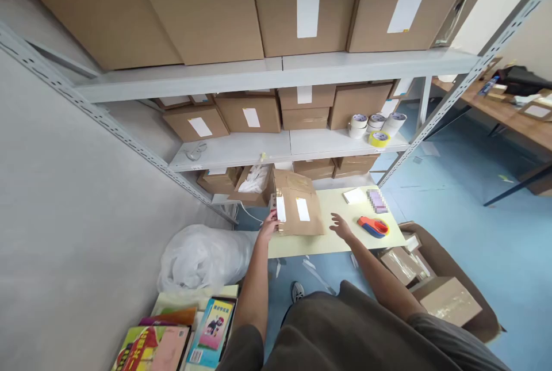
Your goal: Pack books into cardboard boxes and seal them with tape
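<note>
A taped cardboard box [297, 187] with two white labels stands on the pale yellow table [293, 248]. My left hand [269, 225] holds the box at its lower left edge; part of the fingers is hard to make out against it. To the right of the box, my right hand [340, 226] is over the table with its fingers apart and nothing in them. A red and blue tape dispenser [373, 226] lies a little to the right of that hand. Farther back on the table are a white pad [354, 195] and a blurred purple item [377, 201].
Metal shelving [241, 149] with several cardboard boxes rises behind the table. Tape rolls [376, 122] sit on its middle shelf. A large carton [478, 302] holding boxes is at the right. Bubble wrap [202, 256] and books [213, 331] are at the left.
</note>
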### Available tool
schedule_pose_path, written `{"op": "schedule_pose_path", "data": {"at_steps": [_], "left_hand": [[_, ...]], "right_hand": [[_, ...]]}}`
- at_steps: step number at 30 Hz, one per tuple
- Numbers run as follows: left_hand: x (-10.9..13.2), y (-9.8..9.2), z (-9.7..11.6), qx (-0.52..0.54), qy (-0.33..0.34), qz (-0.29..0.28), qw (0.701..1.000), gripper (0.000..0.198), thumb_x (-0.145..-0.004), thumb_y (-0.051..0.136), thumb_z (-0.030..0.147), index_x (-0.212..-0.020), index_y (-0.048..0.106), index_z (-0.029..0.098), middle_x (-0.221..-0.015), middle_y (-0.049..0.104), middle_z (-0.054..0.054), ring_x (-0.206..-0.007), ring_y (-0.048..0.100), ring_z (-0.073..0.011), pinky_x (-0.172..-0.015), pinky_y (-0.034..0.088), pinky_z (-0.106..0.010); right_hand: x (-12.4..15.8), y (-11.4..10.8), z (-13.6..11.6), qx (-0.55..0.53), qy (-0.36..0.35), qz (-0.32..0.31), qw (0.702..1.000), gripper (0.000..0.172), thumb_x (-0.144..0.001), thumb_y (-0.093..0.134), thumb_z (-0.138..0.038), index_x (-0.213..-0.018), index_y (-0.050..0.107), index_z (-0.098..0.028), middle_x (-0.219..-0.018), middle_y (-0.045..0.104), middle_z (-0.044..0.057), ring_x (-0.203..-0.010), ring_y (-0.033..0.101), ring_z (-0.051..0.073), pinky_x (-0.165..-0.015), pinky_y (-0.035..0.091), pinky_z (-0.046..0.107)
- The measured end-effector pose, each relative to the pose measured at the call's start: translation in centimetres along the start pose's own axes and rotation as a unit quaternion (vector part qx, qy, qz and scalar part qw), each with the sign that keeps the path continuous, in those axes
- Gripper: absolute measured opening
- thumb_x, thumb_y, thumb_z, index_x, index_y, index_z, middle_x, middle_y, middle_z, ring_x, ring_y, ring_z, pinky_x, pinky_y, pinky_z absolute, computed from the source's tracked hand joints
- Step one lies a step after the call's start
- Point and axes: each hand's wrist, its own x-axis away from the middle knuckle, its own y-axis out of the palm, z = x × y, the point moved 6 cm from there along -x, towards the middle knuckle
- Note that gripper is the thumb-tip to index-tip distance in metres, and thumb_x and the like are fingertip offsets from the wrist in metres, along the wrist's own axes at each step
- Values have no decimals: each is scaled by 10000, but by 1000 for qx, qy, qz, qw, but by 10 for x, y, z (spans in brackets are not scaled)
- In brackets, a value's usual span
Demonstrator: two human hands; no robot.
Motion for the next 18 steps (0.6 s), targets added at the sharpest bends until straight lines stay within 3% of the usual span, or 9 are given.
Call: {"op": "schedule_pose_path", "data": {"at_steps": [3, 5, 9, 11, 14, 16, 18], "left_hand": [[10, 34, -18, -13, -10, 21, 1000, 756, -633, 857, 180, -1350, 623, 227, -981, 748, -70, -777, 734, -218, -730, 568, -342], [17, 60, -24, -12, 17, 37, 999, 737, -659, 865, 225, -1351, 611, 237, -978, 740, -71, -805, 737, -226, -739, 571, -348], [29, 114, -23, 9, 92, 60, 994, 691, -752, 847, 313, -1384, 578, 232, -1061, 736, -124, -912, 742, -248, -785, 583, -365], [32, 137, -19, 12, 114, 56, 992, 695, -771, 863, 309, -1399, 574, 230, -1133, 725, -155, -987, 737, -252, -827, 588, -363], [30, 159, -5, -19, 118, -12, 993, 662, -781, 897, 322, -1375, 620, 228, -1220, 710, -173, -1054, 723, -260, -849, 592, -357], [23, 154, 10, -56, 108, -16, 992, 629, -773, 912, 320, -1339, 657, 224, -1243, 710, -165, -1059, 713, -259, -822, 591, -336], [12, 136, 30, -76, 102, 33, 991, 631, -782, 901, 300, -1355, 647, 229, -1262, 712, -149, -1071, 704, -253, -799, 582, -308]], "right_hand": [[11, 35, -3, 41, -68, -50, 996, 756, -554, 864, -325, -1287, 684, -348, -1317, 702, 62, -1297, 619, 354, -1152, 442, 557], [20, 59, -8, 53, -103, -80, 990, 811, -569, 872, -311, -1351, 667, -361, -1450, 654, 63, -1407, 556, 374, -1220, 382, 572], [28, 74, -18, 52, -128, -49, 989, 746, -665, 788, -354, -1398, 646, -341, -1527, 608, 79, -1452, 532, 365, -1252, 365, 559], [28, 61, -23, 36, -115, -3, 993, 605, -744, 697, -401, -1344, 681, -330, -1443, 673, 85, -1404, 575, 357, -1228, 404, 549], [27, 22, -29, 4, -88, 64, 994, 461, -806, 598, -455, -1221, 744, -317, -1233, 775, 83, -1262, 663, 373, -1139, 491, 536], [27, -11, -32, -7, -87, 91, 992, 415, -814, 582, -485, -1137, 773, -307, -1138, 801, 78, -1178, 693, 381, -1089, 521, 529], [30, -43, -36, -7, -99, 97, 990, 374, -813, 591, -503, -1056, 786, -296, -1092, 808, 76, -1140, 697, 380, -1069, 527, 531]]}}
